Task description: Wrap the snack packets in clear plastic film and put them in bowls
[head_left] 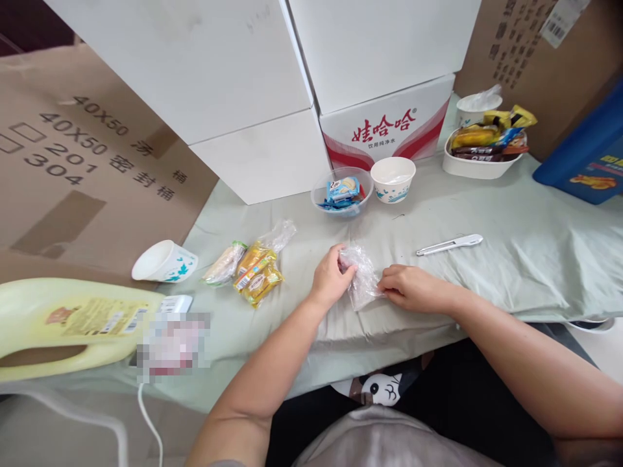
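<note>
A crinkled clear plastic bag (363, 285) lies on the green cloth, between my two hands. My left hand (333, 274) pinches its upper left side with thumb and fingers. At its right edge, my right hand (406, 287) has its fingers closed on the plastic. Whether anything is inside the bag I cannot tell. To the right rests a white utility knife (450, 244). On the left lie a clear bag of yellow-wrapped snacks (257, 269) and a pale packaged snack (224, 264).
Behind my hands stand a clear bowl (320, 206) of blue packets and a paper cup (393, 181). A white tub (474, 168) of snacks is at back right. A paper bowl (168, 261) and yellow jug (73, 327) are left. White boxes (263, 155) wall the back.
</note>
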The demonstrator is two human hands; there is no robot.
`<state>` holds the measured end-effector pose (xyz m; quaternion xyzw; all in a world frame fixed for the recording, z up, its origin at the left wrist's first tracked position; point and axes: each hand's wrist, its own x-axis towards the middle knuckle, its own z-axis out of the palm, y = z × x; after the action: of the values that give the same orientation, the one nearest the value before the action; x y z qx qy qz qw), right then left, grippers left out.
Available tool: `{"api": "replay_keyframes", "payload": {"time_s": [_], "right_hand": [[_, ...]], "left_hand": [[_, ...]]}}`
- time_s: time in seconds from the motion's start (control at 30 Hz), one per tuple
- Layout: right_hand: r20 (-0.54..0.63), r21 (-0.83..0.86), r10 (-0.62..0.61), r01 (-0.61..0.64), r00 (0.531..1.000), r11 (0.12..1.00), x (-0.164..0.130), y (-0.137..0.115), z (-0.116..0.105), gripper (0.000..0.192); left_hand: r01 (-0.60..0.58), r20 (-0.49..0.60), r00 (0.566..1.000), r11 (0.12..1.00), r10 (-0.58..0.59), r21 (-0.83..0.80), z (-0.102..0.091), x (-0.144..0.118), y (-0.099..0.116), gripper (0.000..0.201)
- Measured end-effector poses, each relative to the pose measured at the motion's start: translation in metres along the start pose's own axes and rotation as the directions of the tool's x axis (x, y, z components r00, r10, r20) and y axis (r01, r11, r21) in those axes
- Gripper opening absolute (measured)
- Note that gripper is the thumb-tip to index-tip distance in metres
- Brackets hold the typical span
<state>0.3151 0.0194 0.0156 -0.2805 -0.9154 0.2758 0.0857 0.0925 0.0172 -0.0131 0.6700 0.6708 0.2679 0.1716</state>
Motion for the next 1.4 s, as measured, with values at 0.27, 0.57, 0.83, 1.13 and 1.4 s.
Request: {"api": "replay_keyframes", "payload": {"time_s": [0.27, 0.57, 0.83, 1.13, 1.4], "right_hand": [[-0.249, -0.125, -0.014, -0.018, 0.968, 0.992, -0.005, -0.006, -0.006, 0.023], [-0.044, -0.265, -0.187, 0.169, 0.981, 0.949, 0.003, -0.016, 0.02, 0.022], [-0.062, -0.312, -0.199, 0.17, 0.978, 0.935, 0.004, -0.014, 0.022, 0.017], [-0.016, -0.352, -0.186, 0.169, 0.982, 0.921, -0.004, -0.025, 0.016, 0.02], [-0.099, 0.035, 0.13, -0.127, 0.986, 0.991, -0.008, -0.017, -0.01, 0.018]], "left_hand": [[-0.089, -0.054, 0.994, 0.994, 0.092, 0.059, 0.008, -0.006, -0.003, 0.067], [-0.091, -0.307, 0.941, 0.982, 0.139, 0.166, 0.003, 0.003, -0.014, 0.052], [-0.585, 0.059, 0.808, 0.787, 0.586, 0.198, -0.001, 0.001, -0.008, 0.018], [-0.597, 0.248, 0.792, 0.793, 0.558, 0.121, -0.002, -0.006, 0.0, 0.034], [-0.618, 0.318, 0.711, 0.773, 0.627, -0.142, 0.001, -0.011, 0.001, 0.06]]}}
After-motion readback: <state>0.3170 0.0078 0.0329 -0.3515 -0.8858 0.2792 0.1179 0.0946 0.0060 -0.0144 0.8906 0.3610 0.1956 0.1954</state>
